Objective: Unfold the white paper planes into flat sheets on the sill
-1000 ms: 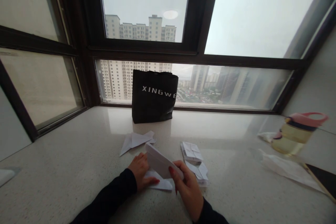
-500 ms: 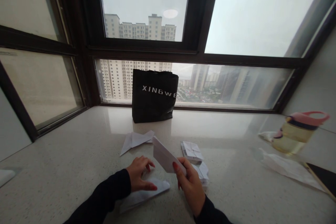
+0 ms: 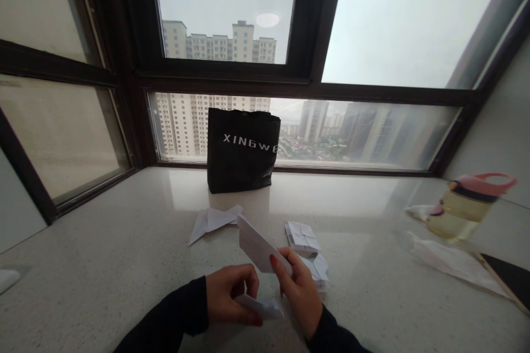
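Note:
My right hand (image 3: 301,289) grips a folded white paper (image 3: 259,245) between thumb and fingers, its long end pointing up and to the left. Lower down, my left hand (image 3: 232,293) pinches another folded paper (image 3: 260,307), tilted up over the counter. Behind my hands lie some pointed folded papers (image 3: 213,222). Just beyond my right hand is a squarish folded paper (image 3: 303,236), with a further folded piece (image 3: 319,271) in front of it, partly hidden by that hand.
A black bag (image 3: 243,151) stands by the window on the speckled white counter (image 3: 124,253). To the right are a bottle with a pink lid (image 3: 464,209), a crumpled white wrapper (image 3: 455,265) and a dark flat object (image 3: 507,276).
My left hand has closed on the paper that lay beneath it and has lifted and turned it. My right hand still holds its paper in nearly the same place.

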{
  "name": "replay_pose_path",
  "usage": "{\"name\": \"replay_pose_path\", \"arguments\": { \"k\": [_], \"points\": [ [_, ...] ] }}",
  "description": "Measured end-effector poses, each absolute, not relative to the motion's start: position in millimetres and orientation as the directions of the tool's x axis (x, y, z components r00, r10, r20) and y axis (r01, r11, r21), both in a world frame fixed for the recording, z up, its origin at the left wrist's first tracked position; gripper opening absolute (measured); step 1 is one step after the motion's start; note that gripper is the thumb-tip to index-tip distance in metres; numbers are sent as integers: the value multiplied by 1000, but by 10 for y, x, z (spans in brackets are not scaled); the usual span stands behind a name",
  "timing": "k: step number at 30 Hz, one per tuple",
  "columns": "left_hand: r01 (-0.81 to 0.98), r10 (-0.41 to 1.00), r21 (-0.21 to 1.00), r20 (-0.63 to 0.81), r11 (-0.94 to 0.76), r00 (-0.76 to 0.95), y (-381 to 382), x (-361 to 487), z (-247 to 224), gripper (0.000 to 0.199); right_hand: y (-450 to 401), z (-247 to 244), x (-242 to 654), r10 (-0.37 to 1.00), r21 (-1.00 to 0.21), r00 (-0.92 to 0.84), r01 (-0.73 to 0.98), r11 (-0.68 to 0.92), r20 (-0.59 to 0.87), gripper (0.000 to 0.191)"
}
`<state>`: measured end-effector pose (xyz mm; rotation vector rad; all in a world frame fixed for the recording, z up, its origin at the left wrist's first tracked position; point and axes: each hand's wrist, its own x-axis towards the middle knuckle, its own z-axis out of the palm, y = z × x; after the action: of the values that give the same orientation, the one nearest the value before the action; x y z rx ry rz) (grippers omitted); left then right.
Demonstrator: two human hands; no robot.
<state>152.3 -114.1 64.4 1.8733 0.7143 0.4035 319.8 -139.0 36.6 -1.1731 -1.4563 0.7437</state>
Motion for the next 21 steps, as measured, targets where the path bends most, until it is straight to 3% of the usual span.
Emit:
{"name": "replay_pose_path", "arguments": {
  "k": [2, 4, 8, 11, 14, 17, 21],
  "points": [
    [40, 665, 987, 73, -153, 743, -1142, 1556, 670, 35, -1387, 368, 3199, 941, -911, 58, 277, 307, 335, 26],
    [-147, 725, 983, 180, -110, 665, -1113, 1573, 685, 36, -1385, 370, 3196, 949, -921, 60, 269, 283, 309, 27],
    [-273, 817, 957, 234, -98, 527, -1038, 1554, 707, 57, -1379, 363, 3194, 962, -939, 67, 241, 243, 266, 29],
    [-283, 867, 949, 257, -142, 427, -1024, 1544, 703, 57, -1368, 349, 3198, 961, -945, 55, 205, 255, 271, 25],
    [-206, 906, 954, 278, -219, 321, -1012, 1549, 657, 41, -1357, 337, 3203, 963, -948, 45, 194, 253, 266, 18],
    [-19, 917, 948, 312, -317, 247, -962, 1533, 580, 25, -1354, 344, 3210, 961, -935, 42, 244, 256, 274, 13],
    [351, 841, 764, 498, -542, 212, -878, 1454, 514, 22, -1361, 382, 3230, 938, -871, 3, 371, 321, 347, 11]
  ]
}}
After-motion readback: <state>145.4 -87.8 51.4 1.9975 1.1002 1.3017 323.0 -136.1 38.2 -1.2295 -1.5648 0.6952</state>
